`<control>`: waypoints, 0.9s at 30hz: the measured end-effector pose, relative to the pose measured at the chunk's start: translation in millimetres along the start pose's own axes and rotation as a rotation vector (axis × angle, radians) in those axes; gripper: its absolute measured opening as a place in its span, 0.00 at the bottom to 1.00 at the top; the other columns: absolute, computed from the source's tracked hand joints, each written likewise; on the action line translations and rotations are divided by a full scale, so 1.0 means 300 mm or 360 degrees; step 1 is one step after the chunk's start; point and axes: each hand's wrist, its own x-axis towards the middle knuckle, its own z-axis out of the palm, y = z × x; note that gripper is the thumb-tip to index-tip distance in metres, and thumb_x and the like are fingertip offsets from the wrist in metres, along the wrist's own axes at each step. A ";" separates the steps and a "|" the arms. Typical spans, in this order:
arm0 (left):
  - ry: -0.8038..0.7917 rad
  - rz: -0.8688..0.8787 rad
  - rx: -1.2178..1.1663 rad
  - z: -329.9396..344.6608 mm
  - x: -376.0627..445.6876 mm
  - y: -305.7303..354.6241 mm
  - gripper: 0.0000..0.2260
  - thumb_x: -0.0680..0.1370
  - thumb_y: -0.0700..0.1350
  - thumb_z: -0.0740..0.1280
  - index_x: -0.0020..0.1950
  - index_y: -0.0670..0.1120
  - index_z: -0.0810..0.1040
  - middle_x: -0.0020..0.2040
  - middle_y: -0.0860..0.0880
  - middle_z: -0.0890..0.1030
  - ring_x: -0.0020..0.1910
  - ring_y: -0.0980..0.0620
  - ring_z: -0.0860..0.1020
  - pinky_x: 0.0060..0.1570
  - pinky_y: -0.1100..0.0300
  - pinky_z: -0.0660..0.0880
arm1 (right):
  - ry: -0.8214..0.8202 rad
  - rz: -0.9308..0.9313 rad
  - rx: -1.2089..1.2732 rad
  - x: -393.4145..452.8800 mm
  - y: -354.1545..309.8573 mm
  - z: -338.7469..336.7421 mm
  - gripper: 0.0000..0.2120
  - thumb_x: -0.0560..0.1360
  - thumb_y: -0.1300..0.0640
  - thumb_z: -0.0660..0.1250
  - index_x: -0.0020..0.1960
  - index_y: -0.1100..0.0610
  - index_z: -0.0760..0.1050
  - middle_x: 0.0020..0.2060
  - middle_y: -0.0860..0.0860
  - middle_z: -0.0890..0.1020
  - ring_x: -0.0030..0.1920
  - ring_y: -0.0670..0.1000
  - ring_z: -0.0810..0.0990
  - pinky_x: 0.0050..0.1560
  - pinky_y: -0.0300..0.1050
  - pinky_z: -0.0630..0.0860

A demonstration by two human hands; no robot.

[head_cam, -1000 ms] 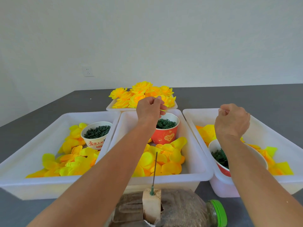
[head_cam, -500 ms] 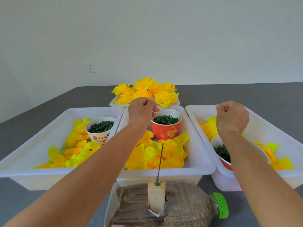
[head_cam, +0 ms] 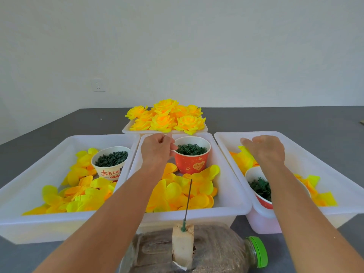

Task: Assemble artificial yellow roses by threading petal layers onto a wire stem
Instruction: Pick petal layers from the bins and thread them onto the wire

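Bins first: I count four white ones on the grey table point(head_cam: 295, 119), three in a row before me and a fourth shallow tray point(head_cam: 126, 129) behind them piled with finished yellow roses point(head_cam: 167, 118), too crowded for me to number. Three paper cups stand in the row, one to each bin: a white printed cup point(head_cam: 110, 170) of dark green bits in the left bin point(head_cam: 39, 174), a red cup point(head_cam: 190, 164) of green rings in the middle bin point(head_cam: 232, 194), and a second red cup point(head_cam: 260, 201) of green pieces in the right bin point(head_cam: 315, 154). Loose yellow petals point(head_cam: 177, 192) lie around each cup. One wire stem point(head_cam: 188, 200) stands just in front of the middle bin, its long axis near upright with the tip pointing up and leaning slightly away from me, its green foot stuck in one pale foam block point(head_cam: 182, 245) that sits in one plastic bottle point(head_cam: 216, 251) lying on its side, green cap point(head_cam: 259, 251) to my right. My left hand point(head_cam: 157, 150) hovers at the near rim of the red cup of rings, thumb and fingertips pinched together on something thin and pale that I cannot make out. My right hand point(head_cam: 264, 148) reaches into the right bin, palm down, fingers loosely extended over the petals there; whether they touch I cannot tell.
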 end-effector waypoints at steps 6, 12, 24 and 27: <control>0.0010 -0.0008 0.0018 -0.005 -0.005 0.008 0.13 0.79 0.43 0.63 0.35 0.45 0.78 0.29 0.51 0.80 0.20 0.61 0.73 0.27 0.66 0.73 | -0.0296 0.0007 -0.0215 -0.014 -0.004 -0.011 0.17 0.67 0.46 0.74 0.47 0.56 0.77 0.49 0.54 0.78 0.52 0.56 0.76 0.52 0.49 0.72; 0.0040 -0.0047 -0.0034 -0.012 -0.006 0.013 0.15 0.79 0.43 0.63 0.33 0.45 0.77 0.25 0.53 0.78 0.20 0.60 0.73 0.25 0.67 0.73 | 0.0039 0.0004 -0.0303 -0.028 0.004 0.001 0.10 0.71 0.66 0.65 0.52 0.64 0.78 0.50 0.61 0.80 0.52 0.62 0.78 0.46 0.48 0.73; 0.0057 -0.0014 0.0016 -0.023 -0.008 0.010 0.15 0.80 0.44 0.62 0.33 0.46 0.77 0.28 0.52 0.79 0.20 0.61 0.73 0.38 0.57 0.77 | 0.0237 -0.0069 -0.0538 -0.015 -0.001 0.006 0.11 0.77 0.57 0.61 0.53 0.60 0.78 0.53 0.60 0.77 0.56 0.62 0.72 0.53 0.51 0.71; 0.0070 -0.0023 0.0035 -0.025 -0.003 0.008 0.16 0.80 0.44 0.62 0.32 0.47 0.76 0.27 0.53 0.79 0.21 0.59 0.74 0.38 0.58 0.77 | 0.0302 0.0034 -0.0327 -0.017 0.010 -0.001 0.08 0.74 0.65 0.63 0.49 0.65 0.79 0.48 0.61 0.80 0.51 0.63 0.78 0.47 0.50 0.74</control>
